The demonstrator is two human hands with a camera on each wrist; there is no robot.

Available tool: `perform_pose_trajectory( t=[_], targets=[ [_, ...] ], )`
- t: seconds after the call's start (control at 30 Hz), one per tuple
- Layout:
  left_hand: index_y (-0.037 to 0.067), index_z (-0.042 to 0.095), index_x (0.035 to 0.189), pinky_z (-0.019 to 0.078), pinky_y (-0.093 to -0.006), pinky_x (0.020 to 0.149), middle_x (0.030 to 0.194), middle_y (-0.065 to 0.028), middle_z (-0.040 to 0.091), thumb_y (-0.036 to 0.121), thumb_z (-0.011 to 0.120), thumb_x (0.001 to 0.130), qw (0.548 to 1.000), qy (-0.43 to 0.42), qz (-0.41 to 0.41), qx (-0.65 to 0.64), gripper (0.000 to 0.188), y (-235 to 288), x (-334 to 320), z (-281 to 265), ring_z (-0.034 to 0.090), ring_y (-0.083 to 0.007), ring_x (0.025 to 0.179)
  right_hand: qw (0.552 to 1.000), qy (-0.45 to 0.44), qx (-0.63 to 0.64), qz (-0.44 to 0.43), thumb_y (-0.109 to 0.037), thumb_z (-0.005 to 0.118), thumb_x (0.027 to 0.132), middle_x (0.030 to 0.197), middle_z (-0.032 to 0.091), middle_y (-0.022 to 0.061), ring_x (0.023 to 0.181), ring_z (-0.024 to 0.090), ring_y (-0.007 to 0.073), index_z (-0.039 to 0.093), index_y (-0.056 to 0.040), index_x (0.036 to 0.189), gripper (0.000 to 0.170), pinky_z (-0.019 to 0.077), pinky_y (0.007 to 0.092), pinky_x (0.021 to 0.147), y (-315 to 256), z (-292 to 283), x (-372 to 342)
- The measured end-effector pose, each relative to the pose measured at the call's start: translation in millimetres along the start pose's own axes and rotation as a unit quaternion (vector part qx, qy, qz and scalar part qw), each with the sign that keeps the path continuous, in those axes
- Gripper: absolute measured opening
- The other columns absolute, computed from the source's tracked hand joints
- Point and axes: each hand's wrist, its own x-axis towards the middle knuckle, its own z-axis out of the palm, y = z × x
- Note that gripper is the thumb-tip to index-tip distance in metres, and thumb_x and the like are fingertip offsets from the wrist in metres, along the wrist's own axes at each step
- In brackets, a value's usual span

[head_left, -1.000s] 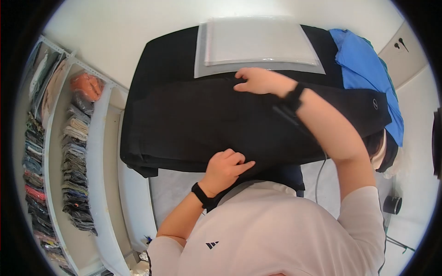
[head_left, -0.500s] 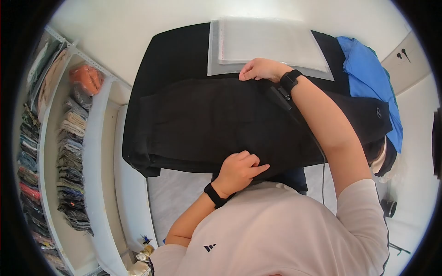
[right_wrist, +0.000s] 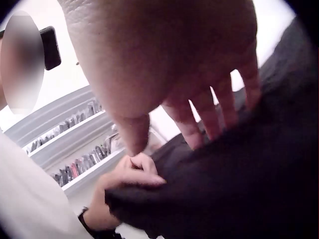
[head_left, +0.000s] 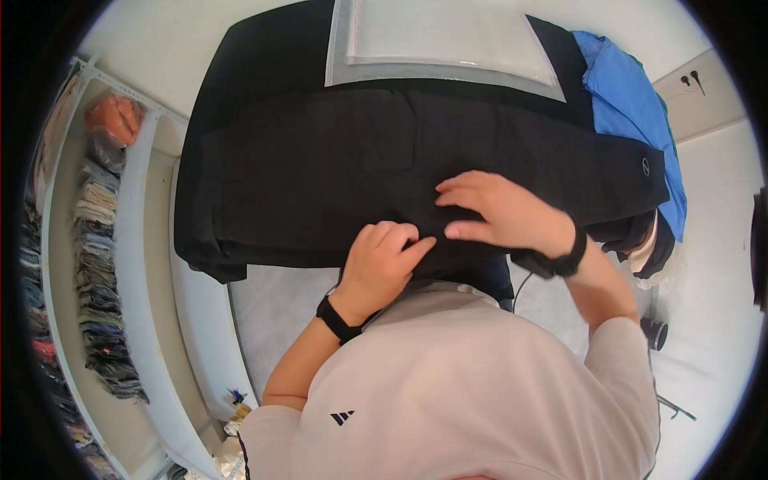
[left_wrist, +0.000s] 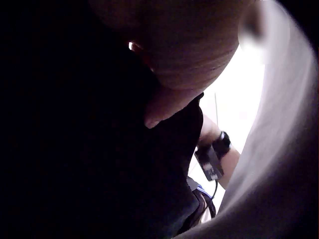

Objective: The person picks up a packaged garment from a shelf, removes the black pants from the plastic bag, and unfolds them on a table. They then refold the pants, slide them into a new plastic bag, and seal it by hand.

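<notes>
Black trousers [head_left: 320, 168] lie flat across the black-covered table, a small round logo at their right end. At their near edge, my left hand [head_left: 378, 268] pinches the cloth, its fingers curled and thumb pointing right. The right wrist view also shows the left hand [right_wrist: 124, 184] at the cloth's edge. My right hand [head_left: 500, 214] is just right of it, palm down over the trousers, fingers spread and thumb apart. In the right wrist view its fingertips touch the black cloth [right_wrist: 239, 174]. The left wrist view is mostly dark cloth, with part of the left hand [left_wrist: 184, 64].
Clear plastic bags [head_left: 448, 36] lie stacked at the table's far side. Blue cloth [head_left: 628, 96] hangs over the right end. Shelves of folded, bagged clothes [head_left: 100, 288] stand at left. A cable [head_left: 522, 290] hangs below the right wrist.
My right hand has moved from the trousers' far edge toward the near edge, beside the left hand, and its fingers have spread. The head view has shifted, and the left hand remains at the near edge.
</notes>
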Motion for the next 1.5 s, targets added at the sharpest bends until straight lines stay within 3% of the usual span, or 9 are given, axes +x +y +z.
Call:
perform_pose_trajectory(
  t=[0.1, 0.27, 0.33, 0.37, 0.5, 0.67, 1.1, 1.33, 1.5],
  targets=[
    [0.011, 0.067, 0.096, 0.0448, -0.0327, 0.075, 0.105, -0.0017, 0.061, -0.002, 0.065, 0.056, 0.994, 0.050, -0.023, 0.099, 0.042, 3.5, 6.3, -12.1, 0.056, -0.0217, 0.100, 0.997, 0.025, -0.063, 0.036, -0.034, 0.079, 0.065, 0.137, 0.045, 0.0116, 0.130, 0.038, 0.0302, 0.054, -0.0080, 0.122, 0.067, 0.0322, 0.0429, 0.105, -11.6, 13.6, -36.6],
    [0.008, 0.066, 0.089, 0.0473, -0.0346, 0.072, 0.094, -0.0031, 0.066, -0.001, 0.066, 0.059, 0.996, 0.035, -0.043, 0.071, 0.031, -10.0, 0.0, -24.5, 0.062, -0.0221, 0.089, 0.988, 0.097, -0.092, 0.076, -0.012, 0.080, 0.062, 0.133, 0.049, 0.0095, 0.126, 0.043, 0.0277, 0.057, -0.0107, 0.119, 0.062, 0.0356, 0.0410, 0.102, -13.7, 34.3, -58.8],
    [0.006, 0.065, 0.089, 0.0475, -0.0345, 0.070, 0.088, -0.0062, 0.065, 0.001, 0.067, 0.066, 0.995, 0.028, -0.094, 0.025, 0.023, -12.8, 2.4, -27.2, 0.061, -0.0250, 0.084, 0.981, 0.159, -0.057, 0.096, -0.007, 0.076, 0.065, 0.121, 0.059, 0.0085, 0.118, 0.052, 0.0258, 0.061, -0.0080, 0.111, 0.048, 0.0412, 0.0393, 0.097, 0.3, 34.3, -67.1],
    [0.006, 0.065, 0.089, 0.0475, -0.0345, 0.070, 0.088, -0.0062, 0.065, 0.001, 0.067, 0.066, 0.995, 0.028, -0.092, 0.028, 0.023, -11.9, 6.3, -28.0, 0.061, -0.0250, 0.084, 0.969, 0.225, -0.036, 0.093, -0.004, 0.073, 0.068, 0.101, 0.067, 0.0090, 0.100, 0.062, 0.0258, 0.066, -0.0056, 0.098, 0.030, 0.0480, 0.0358, 0.084, 4.5, 32.0, -68.2],
    [0.004, 0.062, 0.085, 0.0464, -0.0361, 0.065, 0.077, -0.0093, 0.061, 0.013, 0.065, 0.080, 0.981, 0.046, -0.172, 0.080, 0.011, -13.8, 22.5, -29.2, 0.059, -0.0287, 0.074, 0.935, 0.268, 0.040, 0.228, -0.007, 0.071, 0.075, 0.079, 0.066, 0.0133, 0.073, 0.062, 0.0274, 0.067, -0.0014, 0.085, 0.013, 0.0486, 0.0329, 0.066, 11.9, 16.1, -68.3],
    [0.004, 0.058, 0.078, 0.0445, -0.0379, 0.059, 0.069, -0.0099, 0.057, 0.024, 0.061, 0.086, 0.965, 0.005, -0.189, 0.182, 0.022, -30.1, 26.6, -29.6, 0.057, -0.0299, 0.067, 0.924, 0.231, 0.111, 0.284, -0.016, 0.072, 0.076, 0.074, 0.064, 0.0163, 0.065, 0.061, 0.0314, 0.065, 0.0010, 0.086, 0.020, 0.0473, 0.0333, 0.062, 21.2, 4.6, -62.2],
    [0.006, 0.053, 0.068, 0.0435, -0.0398, 0.057, 0.065, -0.0112, 0.055, 0.034, 0.055, 0.090, 0.950, -0.061, -0.254, 0.172, 0.036, -36.7, 34.7, -27.8, 0.056, -0.0311, 0.066, 0.826, 0.229, -0.175, 0.485, -0.024, 0.067, 0.081, 0.066, 0.061, 0.0169, 0.063, 0.061, 0.0344, 0.064, -0.0020, 0.072, 0.024, 0.0468, 0.0402, 0.057, 41.1, -9.2, -113.3],
    [0.006, 0.054, 0.069, 0.0438, -0.0399, 0.057, 0.066, -0.0105, 0.056, 0.033, 0.055, 0.090, 0.952, -0.045, -0.239, 0.186, 0.034, -36.8, 33.1, -25.4, 0.057, -0.0309, 0.066, 0.915, 0.356, -0.095, 0.163, -0.023, 0.065, 0.082, 0.068, 0.060, 0.0117, 0.072, 0.060, 0.0330, 0.062, -0.0024, 0.080, 0.021, 0.0472, 0.0417, 0.066, -3.5, 33.6, -14.6],
    [0.005, 0.056, 0.071, 0.0435, -0.0385, 0.059, 0.067, -0.0100, 0.056, 0.030, 0.060, 0.086, 0.965, -0.017, -0.217, 0.143, 0.030, -36.0, 25.9, -29.6, 0.056, -0.0293, 0.067, 0.922, 0.292, -0.159, 0.197, -0.026, 0.064, 0.083, 0.065, 0.059, 0.0089, 0.068, 0.060, 0.0288, 0.057, -0.0056, 0.073, 0.024, 0.0461, 0.0411, 0.061, -7.6, 57.0, 22.6]
  ],
)
